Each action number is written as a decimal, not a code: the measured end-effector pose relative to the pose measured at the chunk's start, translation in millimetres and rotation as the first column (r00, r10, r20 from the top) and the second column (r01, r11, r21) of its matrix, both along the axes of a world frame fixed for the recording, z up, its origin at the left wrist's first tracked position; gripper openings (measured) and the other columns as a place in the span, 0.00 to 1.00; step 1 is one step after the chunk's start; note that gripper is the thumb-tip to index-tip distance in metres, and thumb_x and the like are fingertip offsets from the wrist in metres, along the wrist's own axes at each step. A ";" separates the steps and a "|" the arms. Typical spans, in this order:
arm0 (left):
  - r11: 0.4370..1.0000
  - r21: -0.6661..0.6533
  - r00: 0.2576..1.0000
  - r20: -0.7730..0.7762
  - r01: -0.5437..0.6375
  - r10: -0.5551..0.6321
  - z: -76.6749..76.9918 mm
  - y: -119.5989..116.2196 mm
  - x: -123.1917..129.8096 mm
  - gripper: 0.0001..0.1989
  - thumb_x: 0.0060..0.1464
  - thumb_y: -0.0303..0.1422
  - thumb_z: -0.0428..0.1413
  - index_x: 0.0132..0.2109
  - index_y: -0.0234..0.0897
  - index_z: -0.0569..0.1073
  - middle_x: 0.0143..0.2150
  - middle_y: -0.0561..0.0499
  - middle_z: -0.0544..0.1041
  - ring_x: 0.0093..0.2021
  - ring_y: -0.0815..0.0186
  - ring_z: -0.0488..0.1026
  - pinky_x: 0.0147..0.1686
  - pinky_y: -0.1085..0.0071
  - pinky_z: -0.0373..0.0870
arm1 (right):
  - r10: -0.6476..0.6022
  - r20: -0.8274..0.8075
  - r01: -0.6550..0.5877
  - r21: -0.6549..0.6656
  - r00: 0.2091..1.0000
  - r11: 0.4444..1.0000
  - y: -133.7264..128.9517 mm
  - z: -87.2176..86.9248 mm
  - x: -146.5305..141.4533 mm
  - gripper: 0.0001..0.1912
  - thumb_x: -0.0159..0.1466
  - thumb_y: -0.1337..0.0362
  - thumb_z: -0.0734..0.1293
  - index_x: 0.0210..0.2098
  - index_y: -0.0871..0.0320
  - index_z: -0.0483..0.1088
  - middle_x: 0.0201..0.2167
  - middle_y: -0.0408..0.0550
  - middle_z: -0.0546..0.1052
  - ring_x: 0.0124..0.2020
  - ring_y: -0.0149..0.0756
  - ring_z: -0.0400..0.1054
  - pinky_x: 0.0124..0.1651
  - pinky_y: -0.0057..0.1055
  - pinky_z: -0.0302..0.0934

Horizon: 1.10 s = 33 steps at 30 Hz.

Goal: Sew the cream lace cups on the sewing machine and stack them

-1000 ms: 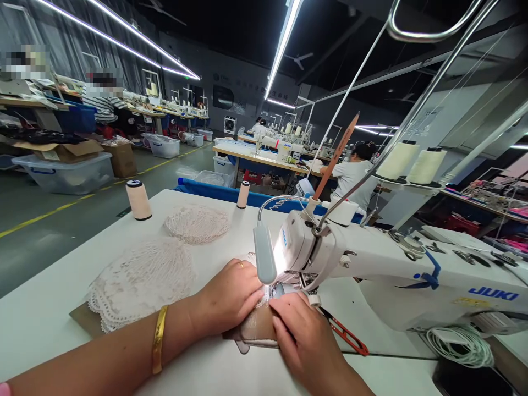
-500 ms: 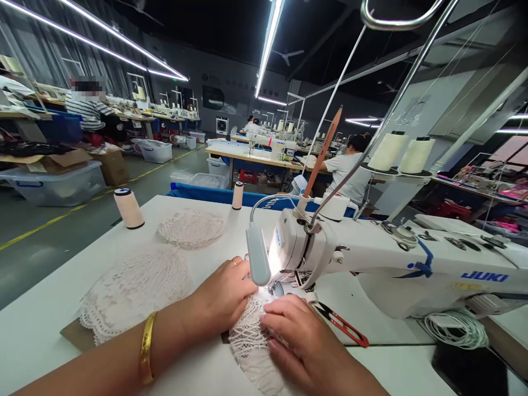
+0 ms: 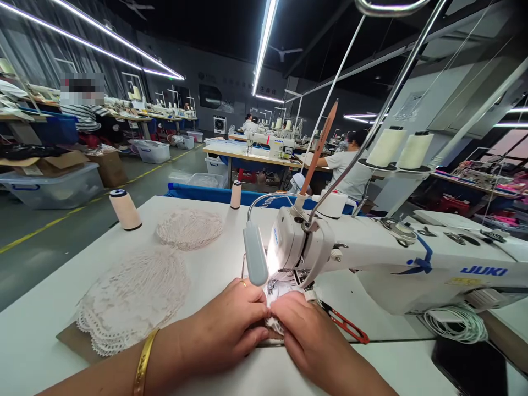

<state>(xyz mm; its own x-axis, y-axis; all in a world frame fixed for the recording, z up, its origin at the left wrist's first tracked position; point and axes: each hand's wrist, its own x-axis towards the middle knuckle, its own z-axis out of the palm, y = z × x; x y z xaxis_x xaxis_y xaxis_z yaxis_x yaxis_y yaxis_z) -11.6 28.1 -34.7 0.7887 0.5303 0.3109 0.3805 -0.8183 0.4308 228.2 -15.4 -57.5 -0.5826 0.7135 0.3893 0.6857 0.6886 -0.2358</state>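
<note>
Clear plastic makes up one storage bin (image 3: 53, 187) on the floor at far left, with one open cardboard box resting on it. Just right of these, one co-worker (image 3: 84, 115) in a striped top sits at a row of machines. On the white desk (image 3: 41, 324), one brown sheet (image 3: 72, 344) pokes out under the first of two stacks of off-white lace (image 3: 132, 300); how many layers each has, I cannot tell. Behind it stands one peach thread cone (image 3: 126, 212), the larger of two; next comes the second lace stack (image 3: 190, 228), then the smaller cone (image 3: 235, 195). One gold bangle (image 3: 144, 363) circles the left wrist. The left hand (image 3: 229, 319), wearing one ring, pinches the near edge of one lace piece (image 3: 275, 324), which lies at the presser foot. One grey lamp (image 3: 256, 256) hangs over it, beside the head of one JUKI sewing machine (image 3: 284, 239). Against the left fingertips, the right hand (image 3: 309, 330) closes on the same piece. One pencil (image 3: 319, 148) stands on the machine; one pair of red-handled snips (image 3: 348, 324) lies just beyond the right hand. Farther right are two cream thread cones (image 3: 385, 147), one coiled cord (image 3: 456, 324) and one flat black object (image 3: 470, 360).
</note>
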 end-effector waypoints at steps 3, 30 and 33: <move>0.999 -0.039 1.000 0.007 0.017 -0.017 0.4 1.2 -0.6 0.05 0.62 0.24 0.60 0.42 0.39 0.76 0.44 0.50 0.80 0.43 0.61 0.75 0.42 0.67 0.70 | -0.076 0.066 0.076 0.001 0.995 0.997 1.1 -2.3 2.7 0.17 0.64 0.80 0.62 0.42 0.53 0.72 0.39 0.46 0.78 0.40 0.43 0.70 0.43 0.38 0.61; 0.994 0.111 0.998 -0.059 -0.013 0.020 -4.2 -2.8 -0.7 0.08 0.65 0.24 0.57 0.41 0.39 0.80 0.44 0.50 0.83 0.43 0.59 0.76 0.40 0.61 0.63 | -0.006 0.002 0.006 0.044 1.000 0.999 2.9 -11.1 6.3 0.20 0.65 0.82 0.63 0.48 0.54 0.73 0.45 0.46 0.81 0.45 0.43 0.74 0.42 0.35 0.62; 0.992 0.124 0.998 -0.060 -0.019 0.026 -5.4 -1.5 -0.7 0.08 0.65 0.24 0.58 0.42 0.39 0.81 0.44 0.50 0.84 0.43 0.59 0.77 0.39 0.61 0.62 | -0.013 0.000 0.013 0.044 1.000 0.999 2.7 -11.3 6.6 0.18 0.64 0.82 0.63 0.46 0.55 0.72 0.45 0.47 0.81 0.45 0.43 0.74 0.42 0.35 0.63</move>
